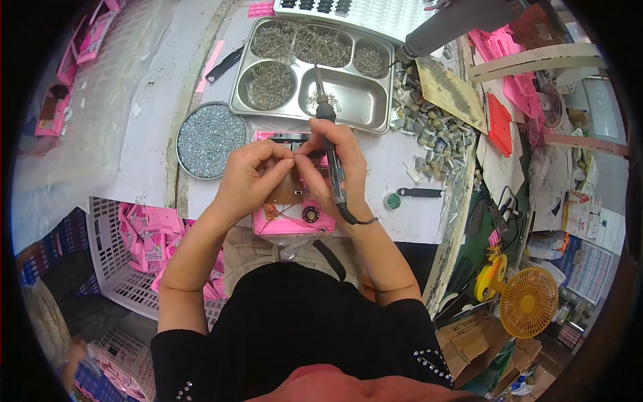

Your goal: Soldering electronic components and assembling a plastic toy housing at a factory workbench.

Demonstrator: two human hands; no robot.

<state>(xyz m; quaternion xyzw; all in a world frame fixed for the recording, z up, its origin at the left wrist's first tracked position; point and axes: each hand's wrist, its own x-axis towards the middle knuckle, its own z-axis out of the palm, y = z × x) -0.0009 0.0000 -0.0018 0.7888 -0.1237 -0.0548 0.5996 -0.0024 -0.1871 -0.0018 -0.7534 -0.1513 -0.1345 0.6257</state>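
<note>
A dark-handled soldering iron point(335, 175) rests in my right hand point(349, 161), its tip pointing away from me over the metal tray. My right thumb and index finger also come together close to my left fingertips. My left hand point(249, 177) is closed in a pinch; whatever lies between the fingers is too small to make out. Under both hands sits a pink plastic housing point(295, 226) with a brown circuit board point(287, 193), thin wires and a small round black speaker point(310, 214). My fingers hide part of the board and the housing's far side.
Beyond my hands lies a compartment tray point(236, 100) of small metal parts; a round dish of screws point(211, 141) is left of it. Small grey components point(435, 127) are heaped at right, below an overhanging grey tool point(455, 27). A basket point(124, 268) holds pink housings.
</note>
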